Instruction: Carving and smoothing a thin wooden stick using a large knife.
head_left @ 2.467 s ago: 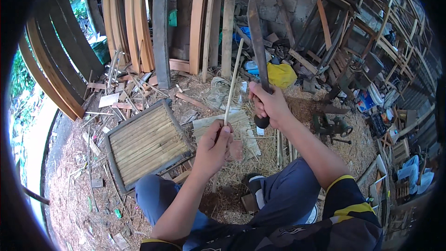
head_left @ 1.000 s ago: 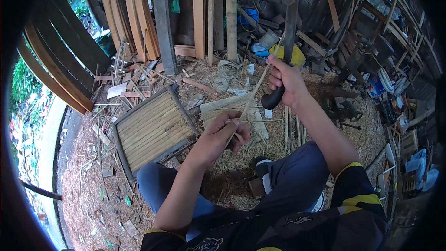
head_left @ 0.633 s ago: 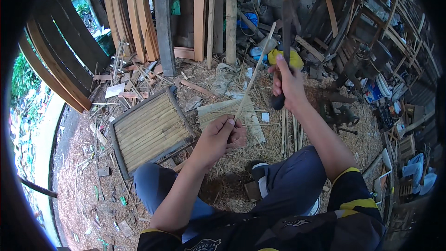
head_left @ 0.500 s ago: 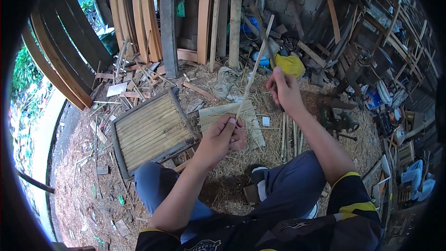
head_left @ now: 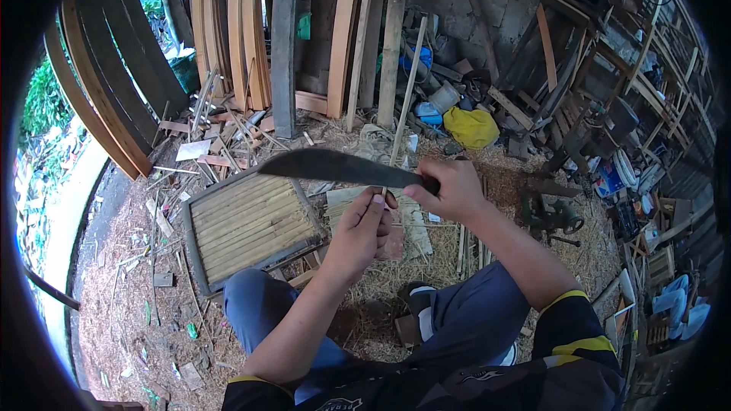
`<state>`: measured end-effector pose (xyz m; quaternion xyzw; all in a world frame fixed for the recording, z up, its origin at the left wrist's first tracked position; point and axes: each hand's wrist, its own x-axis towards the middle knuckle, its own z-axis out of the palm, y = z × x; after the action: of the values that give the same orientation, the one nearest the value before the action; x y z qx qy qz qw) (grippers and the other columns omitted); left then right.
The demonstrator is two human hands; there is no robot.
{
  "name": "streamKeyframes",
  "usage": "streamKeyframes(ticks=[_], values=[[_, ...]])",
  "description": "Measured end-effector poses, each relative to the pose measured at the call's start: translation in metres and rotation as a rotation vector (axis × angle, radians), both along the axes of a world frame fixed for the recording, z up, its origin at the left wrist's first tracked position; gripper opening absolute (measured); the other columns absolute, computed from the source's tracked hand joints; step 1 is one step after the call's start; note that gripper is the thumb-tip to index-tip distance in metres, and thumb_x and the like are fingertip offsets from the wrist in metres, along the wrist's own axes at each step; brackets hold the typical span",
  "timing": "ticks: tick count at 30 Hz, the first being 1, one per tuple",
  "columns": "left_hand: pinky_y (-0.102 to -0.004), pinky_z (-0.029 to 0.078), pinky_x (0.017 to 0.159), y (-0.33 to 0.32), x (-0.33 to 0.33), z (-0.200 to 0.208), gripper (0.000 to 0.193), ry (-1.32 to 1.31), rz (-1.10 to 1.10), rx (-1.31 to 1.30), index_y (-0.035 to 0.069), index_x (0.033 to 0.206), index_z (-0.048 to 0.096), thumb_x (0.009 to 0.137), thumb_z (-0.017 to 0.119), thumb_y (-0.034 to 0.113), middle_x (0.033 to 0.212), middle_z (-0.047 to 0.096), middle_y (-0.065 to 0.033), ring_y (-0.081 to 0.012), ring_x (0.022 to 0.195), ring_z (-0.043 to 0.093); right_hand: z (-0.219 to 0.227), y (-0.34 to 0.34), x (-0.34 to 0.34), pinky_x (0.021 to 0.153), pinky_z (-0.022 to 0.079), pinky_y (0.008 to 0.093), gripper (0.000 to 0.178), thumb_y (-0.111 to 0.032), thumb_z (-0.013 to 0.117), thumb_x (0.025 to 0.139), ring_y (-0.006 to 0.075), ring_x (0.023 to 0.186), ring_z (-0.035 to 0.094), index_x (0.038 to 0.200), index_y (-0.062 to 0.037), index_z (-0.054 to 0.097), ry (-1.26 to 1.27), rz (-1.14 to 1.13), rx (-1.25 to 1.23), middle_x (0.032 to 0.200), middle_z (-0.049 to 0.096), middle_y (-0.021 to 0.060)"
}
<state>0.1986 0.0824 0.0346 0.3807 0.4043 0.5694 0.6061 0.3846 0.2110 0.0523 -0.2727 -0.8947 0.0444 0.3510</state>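
Observation:
My left hand (head_left: 365, 230) is closed round the lower end of a thin pale strip of bamboo or wood (head_left: 410, 85), which points up and away from me. In my right hand (head_left: 449, 190) is the handle of a machete with a broad dark blade (head_left: 327, 167). The blade lies across the strip just above my left fingers and points left, covering part of the strip. Whether its edge touches the strip, I cannot tell. Beyond my left hand, on the ground, are flat pale slats (head_left: 417, 232), partly hidden by the hands.
A dark-framed panel of bamboo slats (head_left: 251, 221) lies at left. Long boards (head_left: 247, 38) lean at the back. A yellow bundle (head_left: 470, 128) sits at back right, near a green metal vise (head_left: 552, 217). Shavings and offcuts cover the ground around my bent legs.
My right hand has turned and moved down and left, bringing the machete blade into sight across the strip. The strip now stands more upright; my left hand stays nearly in place.

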Motion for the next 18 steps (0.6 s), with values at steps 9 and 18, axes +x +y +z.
streamKeyframes(ticks=[9, 18], values=[[-0.0207, 0.030, 0.049, -0.001, -0.003, -0.004, 0.020, -0.053, 0.087, -0.068, 0.007, 0.102, 0.056, 0.111, 0.047, 0.023, 0.073, 0.046, 0.0065, -0.0014, 0.061, 0.039, 0.002, -0.006, -0.009, 0.052, 0.048, 0.0413, 0.059, -0.067, 0.070, 0.084, 0.0312, 0.054, 0.063, 0.070, -0.0108, 0.058, -0.142, 0.008, 0.108, 0.060, 0.058, 0.0077], [-0.0242, 0.038, 0.055, 0.004, 0.002, -0.009, 0.025, 0.174, 0.160, 0.011, 0.003, 0.094, 0.057, 0.110, 0.049, 0.021, 0.077, 0.051, 0.0026, -0.0049, 0.064, 0.045, 0.004, 0.003, -0.011, 0.050, 0.049, 0.0430, 0.066, -0.074, 0.063, 0.086, 0.0315, 0.051, 0.064, 0.066, -0.0116, 0.057, -0.170, 0.007, 0.241, 0.052, 0.056, 0.0081]])
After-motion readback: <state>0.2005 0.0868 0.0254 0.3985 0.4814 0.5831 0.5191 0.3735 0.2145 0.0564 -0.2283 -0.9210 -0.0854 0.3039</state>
